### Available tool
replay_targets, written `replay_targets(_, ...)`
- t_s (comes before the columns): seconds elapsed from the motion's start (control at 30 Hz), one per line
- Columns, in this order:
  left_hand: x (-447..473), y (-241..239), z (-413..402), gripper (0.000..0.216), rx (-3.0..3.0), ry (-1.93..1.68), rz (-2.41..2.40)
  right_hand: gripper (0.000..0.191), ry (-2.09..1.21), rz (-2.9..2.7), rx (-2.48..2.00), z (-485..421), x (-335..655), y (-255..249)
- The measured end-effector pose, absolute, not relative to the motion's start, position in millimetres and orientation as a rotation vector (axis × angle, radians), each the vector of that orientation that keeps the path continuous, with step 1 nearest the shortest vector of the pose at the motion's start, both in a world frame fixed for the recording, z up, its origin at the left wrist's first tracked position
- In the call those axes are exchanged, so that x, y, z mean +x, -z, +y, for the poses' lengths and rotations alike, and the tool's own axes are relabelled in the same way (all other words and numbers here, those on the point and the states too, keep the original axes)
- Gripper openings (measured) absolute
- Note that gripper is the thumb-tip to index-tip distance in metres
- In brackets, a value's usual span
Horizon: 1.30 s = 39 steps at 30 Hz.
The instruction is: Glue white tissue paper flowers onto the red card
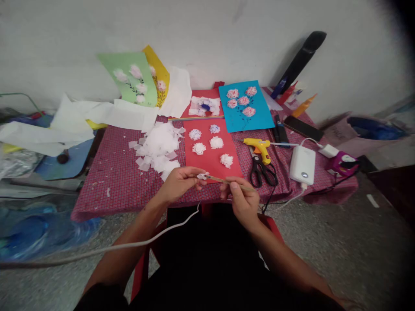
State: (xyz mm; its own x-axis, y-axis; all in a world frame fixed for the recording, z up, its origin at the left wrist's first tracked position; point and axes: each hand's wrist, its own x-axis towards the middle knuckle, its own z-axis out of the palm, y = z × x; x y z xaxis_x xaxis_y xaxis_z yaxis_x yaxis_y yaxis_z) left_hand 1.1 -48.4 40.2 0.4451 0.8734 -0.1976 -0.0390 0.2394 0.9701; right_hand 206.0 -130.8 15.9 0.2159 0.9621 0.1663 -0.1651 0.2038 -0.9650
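Observation:
My right hand (pixel 244 201) grips a thin wooden stick (pixel 218 179), which points left and has a darker tip. At that tip sits a small crumpled piece of white tissue paper (pixel 202 176), pinched by the fingers of my left hand (pixel 181 183). Both hands are over the front edge of a red card (pixel 212 167). Several ruffled white paper flowers (pixel 216 142) lie on the card, two of them with blue flecks. To the left is a heap of small white paper squares (pixel 158 144).
Right of the card lie a yellow glue gun (pixel 259 144), black scissors (pixel 262 172) and a white power bank (pixel 303 164) with cables. A blue card with flowers (pixel 248 116) leans behind. A white cable (pixel 129 245) crosses over my left forearm. White sheets (pixel 129 115) lie at left.

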Motion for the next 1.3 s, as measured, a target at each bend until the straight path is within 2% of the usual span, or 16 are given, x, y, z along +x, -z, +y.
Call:
replay_targets(0.2, 10.9, -39.2, -56.8, 0.021, 1.37, -0.653, 1.003, 0.019, -1.182, -0.698, -0.976, -125.2, 213.6, -9.3)
replay_targets(0.43, 22.9, -30.9, -58.3, 0.019, 1.531, -0.551, 1.01, 0.016, -1.153, -0.871, -0.944, -145.5, 227.9, -3.7)
replay_targets(0.57, 28.5, -25.3, -54.1, 0.019, 1.65, -0.509, 1.01, 0.012, -0.926, -1.059, -1.094, -146.5, 236.0, -7.8)
replay_targets(0.67, 34.9, -22.9, -49.0, 0.018, 1.861, -0.542, 0.965, 0.012, -0.617, -1.275, -1.178, -140.8, 242.7, -12.2)
replay_targets(0.77, 42.0, -20.1, -41.8, 0.019, 2.17, -0.601, 0.848, 0.02, -0.333, -1.556, -1.126, -135.3, 246.7, -17.9)
replay_targets(0.9, 49.4, -17.6, -30.6, 0.022, 2.476, -0.565, 0.798, 0.03, -0.284, -1.787, -1.009, -131.0, 247.0, -24.6)
replay_targets(1.03, 53.4, -16.9, -19.8, 0.023, 2.574, -0.489, 0.739, 0.02, -0.293, -1.945, -1.013, -125.9, 248.6, -25.2)
replay_targets(1.17, 55.5, -12.4, -12.4, 0.023, 2.54, -0.49, 0.669, 0.004, -0.133, -1.933, -1.129, -119.5, 249.4, -22.2)
replay_targets(1.3, 57.7, -6.4, -9.8, 0.021, 2.45, -0.527, 0.703, 0.007, 0.019, -1.837, -1.19, -113.7, 246.2, -18.6)
